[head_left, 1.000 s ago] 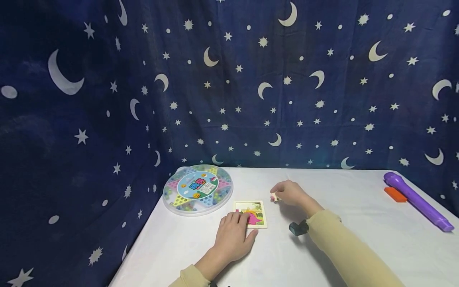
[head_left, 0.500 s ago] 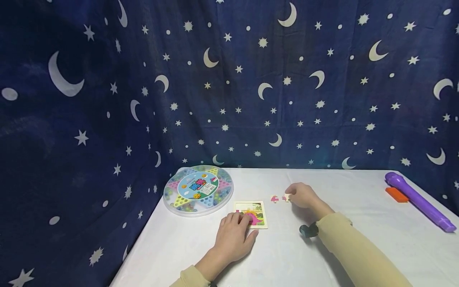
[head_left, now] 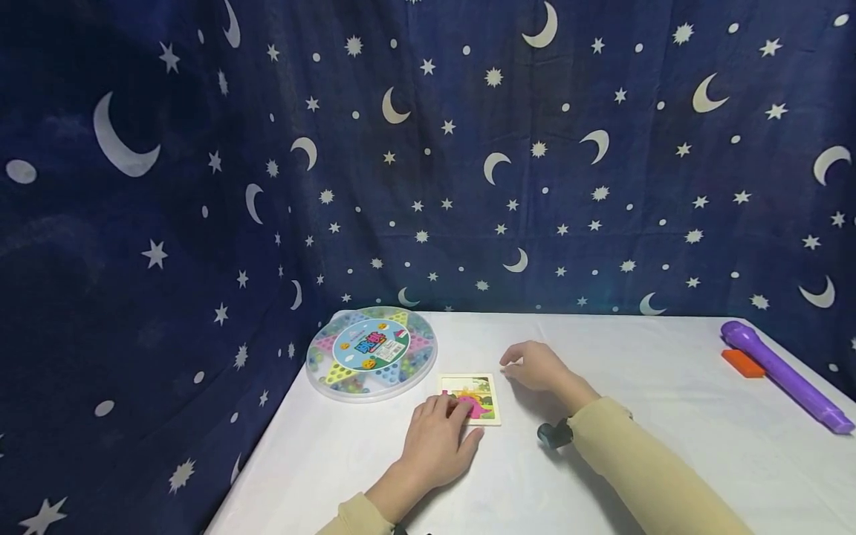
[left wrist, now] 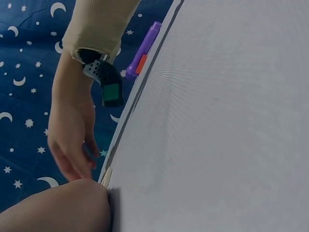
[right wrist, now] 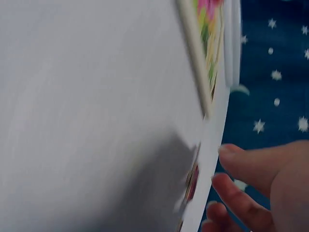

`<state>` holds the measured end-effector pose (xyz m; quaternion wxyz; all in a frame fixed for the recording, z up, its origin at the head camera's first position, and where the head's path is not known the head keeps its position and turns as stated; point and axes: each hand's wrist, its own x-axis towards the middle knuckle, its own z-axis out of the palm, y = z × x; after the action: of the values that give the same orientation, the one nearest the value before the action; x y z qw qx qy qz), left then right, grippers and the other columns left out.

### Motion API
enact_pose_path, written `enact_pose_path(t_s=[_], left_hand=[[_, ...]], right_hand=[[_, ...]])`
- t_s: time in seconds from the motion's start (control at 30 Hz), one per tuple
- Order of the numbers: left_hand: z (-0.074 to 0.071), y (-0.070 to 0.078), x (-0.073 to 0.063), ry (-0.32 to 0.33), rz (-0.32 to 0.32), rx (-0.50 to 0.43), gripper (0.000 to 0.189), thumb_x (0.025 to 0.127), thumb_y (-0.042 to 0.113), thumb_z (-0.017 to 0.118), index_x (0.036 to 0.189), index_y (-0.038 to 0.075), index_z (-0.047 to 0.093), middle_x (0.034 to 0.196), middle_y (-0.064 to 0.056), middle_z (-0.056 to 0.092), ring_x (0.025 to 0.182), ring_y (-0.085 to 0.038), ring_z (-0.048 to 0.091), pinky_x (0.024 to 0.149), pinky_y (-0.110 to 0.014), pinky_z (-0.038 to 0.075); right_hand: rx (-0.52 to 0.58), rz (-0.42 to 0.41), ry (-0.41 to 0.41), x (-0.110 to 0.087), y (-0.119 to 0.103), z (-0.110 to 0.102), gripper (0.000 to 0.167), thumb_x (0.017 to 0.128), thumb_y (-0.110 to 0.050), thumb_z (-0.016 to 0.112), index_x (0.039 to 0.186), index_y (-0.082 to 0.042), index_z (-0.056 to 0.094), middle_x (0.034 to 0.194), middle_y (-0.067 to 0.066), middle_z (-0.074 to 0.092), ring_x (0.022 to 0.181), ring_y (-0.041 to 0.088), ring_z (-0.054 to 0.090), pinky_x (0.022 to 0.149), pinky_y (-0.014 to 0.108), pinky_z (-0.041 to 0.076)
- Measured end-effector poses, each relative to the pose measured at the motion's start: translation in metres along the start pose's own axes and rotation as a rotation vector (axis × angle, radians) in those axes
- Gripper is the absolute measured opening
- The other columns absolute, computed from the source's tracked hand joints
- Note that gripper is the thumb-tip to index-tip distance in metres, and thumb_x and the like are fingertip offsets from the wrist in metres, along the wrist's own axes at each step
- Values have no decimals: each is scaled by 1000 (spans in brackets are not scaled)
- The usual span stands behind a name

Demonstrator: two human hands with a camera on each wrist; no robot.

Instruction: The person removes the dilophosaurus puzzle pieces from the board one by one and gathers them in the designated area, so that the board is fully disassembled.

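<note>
A small square puzzle board with a pink dinosaur picture lies on the white table. My left hand rests over its lower left part, fingers loosely laid on it and covering some of the picture. To the right of the board, my right hand hovers over the table with thumb and fingertips apart. Close by its fingers in the right wrist view, a thin puzzle piece lies on the table. In the head view the right hand hides the loose pieces almost wholly.
A round, clear-lidded Chinese checkers box lies at the back left. An orange block sits beside a long purple toy microphone at the far right. A dark starry curtain stands behind and left of the table.
My right hand first moved right, holding a puzzle piece beside another one, then let go and came back left over the pieces. The left hand has stayed on the board.
</note>
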<state>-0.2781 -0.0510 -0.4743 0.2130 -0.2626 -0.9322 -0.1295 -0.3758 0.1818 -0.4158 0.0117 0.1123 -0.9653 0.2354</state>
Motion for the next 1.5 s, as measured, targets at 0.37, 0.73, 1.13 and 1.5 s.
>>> enact_pose_path(t_s=[0.37, 0.73, 1.13, 1.5], left_hand=[[-3, 1, -1, -59, -17, 7, 48, 102, 49, 53, 138, 19, 64, 130, -11, 59, 126, -28, 50, 104, -48, 40], [-5, 3, -1, -91, -23, 14, 50, 103, 49, 52, 141, 17, 62, 140, -9, 56, 128, -28, 49, 105, -49, 39], [-8, 4, 1, -122, -20, 41, 50, 104, 48, 49, 142, 17, 60, 139, -7, 57, 128, -28, 48, 106, -49, 39], [-1, 1, 1, -109, -11, 33, 50, 104, 49, 48, 141, 17, 60, 138, -7, 58, 128, -29, 48, 106, -50, 40]], right_hand=[[-37, 21, -36, 3, -35, 23, 11, 91, -26, 77, 89, -15, 75, 82, -3, 68, 75, 17, 59, 75, 41, 53], [-166, -8, -6, 8, -43, 33, 13, 88, -31, 77, 86, -18, 77, 79, -6, 67, 74, 16, 59, 75, 40, 54], [36, -19, -43, 9, -33, 27, 5, 90, -25, 80, 91, -20, 79, 91, -6, 72, 91, 19, 63, 88, 46, 54], [192, -39, -110, 2, -23, 16, 19, 92, -12, 75, 109, -22, 75, 98, 1, 71, 86, 17, 66, 72, 36, 56]])
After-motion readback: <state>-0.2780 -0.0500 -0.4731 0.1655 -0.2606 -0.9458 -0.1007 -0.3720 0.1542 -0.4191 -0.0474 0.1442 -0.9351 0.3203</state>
